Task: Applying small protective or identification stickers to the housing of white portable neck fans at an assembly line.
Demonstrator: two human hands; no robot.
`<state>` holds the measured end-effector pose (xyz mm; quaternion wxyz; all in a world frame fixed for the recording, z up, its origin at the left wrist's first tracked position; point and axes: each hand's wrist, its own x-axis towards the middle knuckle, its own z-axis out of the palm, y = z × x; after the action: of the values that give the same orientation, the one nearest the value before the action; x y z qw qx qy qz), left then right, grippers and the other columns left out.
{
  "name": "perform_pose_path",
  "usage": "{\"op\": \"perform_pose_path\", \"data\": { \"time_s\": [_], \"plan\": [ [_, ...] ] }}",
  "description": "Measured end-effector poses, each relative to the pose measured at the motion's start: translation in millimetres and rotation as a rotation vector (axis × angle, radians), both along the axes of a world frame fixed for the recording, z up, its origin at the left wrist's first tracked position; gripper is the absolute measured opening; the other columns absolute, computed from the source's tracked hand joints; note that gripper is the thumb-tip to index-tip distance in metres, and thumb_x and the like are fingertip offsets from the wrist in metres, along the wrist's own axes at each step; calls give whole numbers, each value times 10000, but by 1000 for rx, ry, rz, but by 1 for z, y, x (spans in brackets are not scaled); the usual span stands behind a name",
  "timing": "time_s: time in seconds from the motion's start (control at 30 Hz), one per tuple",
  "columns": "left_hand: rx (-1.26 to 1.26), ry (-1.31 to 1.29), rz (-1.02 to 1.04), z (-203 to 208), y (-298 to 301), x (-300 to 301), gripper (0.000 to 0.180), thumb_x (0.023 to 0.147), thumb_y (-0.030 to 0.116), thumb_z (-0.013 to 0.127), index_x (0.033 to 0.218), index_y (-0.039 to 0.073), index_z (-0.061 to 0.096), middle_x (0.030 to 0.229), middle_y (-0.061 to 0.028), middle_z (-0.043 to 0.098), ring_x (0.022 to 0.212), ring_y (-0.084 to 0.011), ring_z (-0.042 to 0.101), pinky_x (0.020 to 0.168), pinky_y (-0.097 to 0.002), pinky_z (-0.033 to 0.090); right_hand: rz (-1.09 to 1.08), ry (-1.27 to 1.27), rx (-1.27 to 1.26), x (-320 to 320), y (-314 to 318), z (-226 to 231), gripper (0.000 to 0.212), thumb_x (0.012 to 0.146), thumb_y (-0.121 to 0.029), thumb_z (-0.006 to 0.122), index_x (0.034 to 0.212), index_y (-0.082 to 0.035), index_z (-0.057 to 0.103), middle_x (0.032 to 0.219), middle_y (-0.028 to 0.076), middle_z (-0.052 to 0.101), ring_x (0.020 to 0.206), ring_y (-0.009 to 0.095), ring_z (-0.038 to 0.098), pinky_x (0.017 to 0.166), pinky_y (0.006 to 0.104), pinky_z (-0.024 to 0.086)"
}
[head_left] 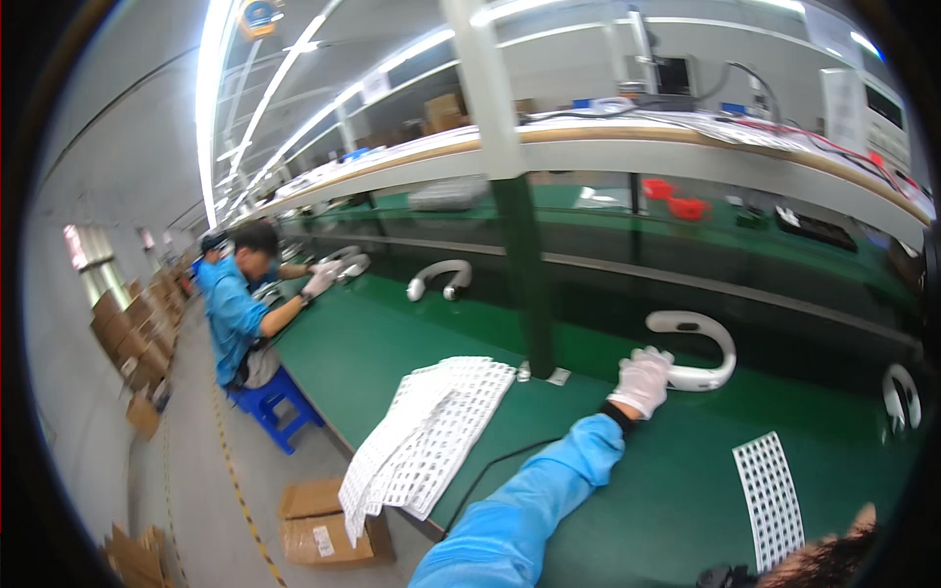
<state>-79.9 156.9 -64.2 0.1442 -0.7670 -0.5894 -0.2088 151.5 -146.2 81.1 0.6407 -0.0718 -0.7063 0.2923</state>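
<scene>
My left hand (pixel 642 382), in a white glove and blue sleeve, reaches across the green bench top. Its fingers are closed on the lower end of a white U-shaped neckband device (pixel 723 358), which shows a dark oval patch on its upper arm. My right hand is not in view. A sheet of small dark-and-white stickers (pixel 769 495) lies nearer, at the right. To the left of my forearm, a pile of similar printed sheets (pixel 431 431) hangs partly over the bench edge. Another white neckband (pixel 902 397) stands at the far right.
A green post (pixel 524 274) rises from the bench, supporting a shelf (pixel 686 157). Farther left lies another neckband (pixel 441 276); a blue-clad co-worker (pixel 240 304) sits beyond. A cardboard box (pixel 319 524) stands on the floor. Dark hair and some skin show at lower right.
</scene>
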Motion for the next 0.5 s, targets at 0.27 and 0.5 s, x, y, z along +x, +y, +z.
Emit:
{"op": "perform_pose_path", "data": {
  "time_s": [0.27,0.5],
  "plan": [
    [37,-168,-399,20,-95,7,372,779,195,670,1121,66,598,1041,-154,602,987,-346,584,802,-467,508,237,706,-575,-51,96,9,183,992,-168,433,883,-24,457,851,63,485,648,157,564,919,619,527],
    [-283,101,-441,9,-125,27,404,817,309,671,1150,83,636,1095,-169,620,1035,-343,598,814,-491,501,160,705,-555,-46,84,13,232,997,-206,436,830,-46,462,826,55,505,620,144,545,876,575,565]
  ]
}}
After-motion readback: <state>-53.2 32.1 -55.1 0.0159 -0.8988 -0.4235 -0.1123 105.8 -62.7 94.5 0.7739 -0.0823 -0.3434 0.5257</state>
